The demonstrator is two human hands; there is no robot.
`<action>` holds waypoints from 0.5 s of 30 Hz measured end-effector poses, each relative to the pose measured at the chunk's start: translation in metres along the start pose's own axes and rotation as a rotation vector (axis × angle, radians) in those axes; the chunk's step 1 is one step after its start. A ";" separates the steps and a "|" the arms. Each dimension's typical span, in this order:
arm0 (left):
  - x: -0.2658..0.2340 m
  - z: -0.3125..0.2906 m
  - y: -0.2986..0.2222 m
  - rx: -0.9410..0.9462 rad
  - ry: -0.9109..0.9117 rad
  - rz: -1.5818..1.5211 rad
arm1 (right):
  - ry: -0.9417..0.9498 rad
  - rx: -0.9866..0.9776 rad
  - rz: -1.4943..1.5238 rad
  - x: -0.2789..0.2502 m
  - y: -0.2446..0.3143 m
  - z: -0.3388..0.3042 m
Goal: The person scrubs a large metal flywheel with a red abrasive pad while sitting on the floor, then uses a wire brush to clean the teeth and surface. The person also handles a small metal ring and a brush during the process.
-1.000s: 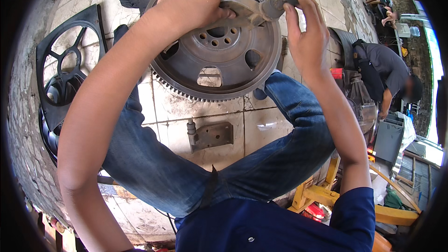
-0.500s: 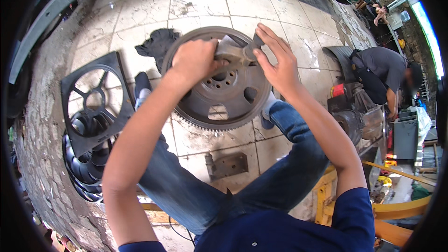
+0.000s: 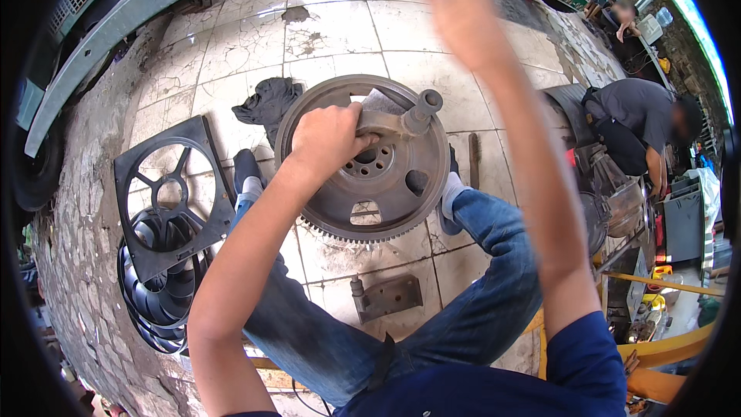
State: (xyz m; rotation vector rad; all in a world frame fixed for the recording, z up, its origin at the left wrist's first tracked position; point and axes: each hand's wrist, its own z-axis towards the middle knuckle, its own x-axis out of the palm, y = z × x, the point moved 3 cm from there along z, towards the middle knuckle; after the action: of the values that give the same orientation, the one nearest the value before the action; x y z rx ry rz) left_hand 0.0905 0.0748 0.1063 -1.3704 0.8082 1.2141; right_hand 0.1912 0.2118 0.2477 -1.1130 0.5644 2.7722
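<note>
A large toothed flywheel point(image 3: 330, 199) lies flat on the tiled floor between my feet. My left hand point(image 3: 328, 137) is closed round a metal arm point(image 3: 384, 121) above the flywheel's upper part. A hollow cylindrical end point(image 3: 423, 108) of the arm points up and right. Under the arm, a grey sheet point(image 3: 380, 100) shows partly; the rest is hidden. My right hand point(image 3: 459, 8) is raised away from the flywheel toward the far side, smeared by motion, so its fingers cannot be read.
Left of the flywheel are a black fan shroud point(image 3: 214, 220), a fan point(image 3: 166, 305) and a dark cloth point(image 3: 270, 104). A metal bracket point(image 3: 392, 298) lies between my legs, a thin rod-like tool point(image 3: 474, 161) to the right. A crouching person point(image 3: 637, 120) works beside machine parts farther right.
My right hand has left the arm's cylindrical end and swung up and away. My left hand keeps its grip on the arm. The view has shifted, uncovering the rod-like tool.
</note>
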 end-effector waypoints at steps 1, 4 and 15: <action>-0.001 0.001 -0.006 0.004 0.016 0.008 | 0.080 0.042 -0.055 0.040 -0.025 -0.022; -0.005 0.003 0.005 -0.025 -0.020 0.024 | 0.501 0.376 0.029 0.069 -0.011 -0.032; -0.001 0.004 0.003 -0.017 -0.017 0.066 | 0.280 0.005 -0.153 0.074 0.002 -0.036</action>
State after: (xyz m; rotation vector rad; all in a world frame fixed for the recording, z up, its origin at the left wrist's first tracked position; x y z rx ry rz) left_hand 0.0866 0.0779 0.1073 -1.3546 0.8386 1.2850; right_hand 0.1598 0.1934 0.1735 -1.4881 0.4877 2.5025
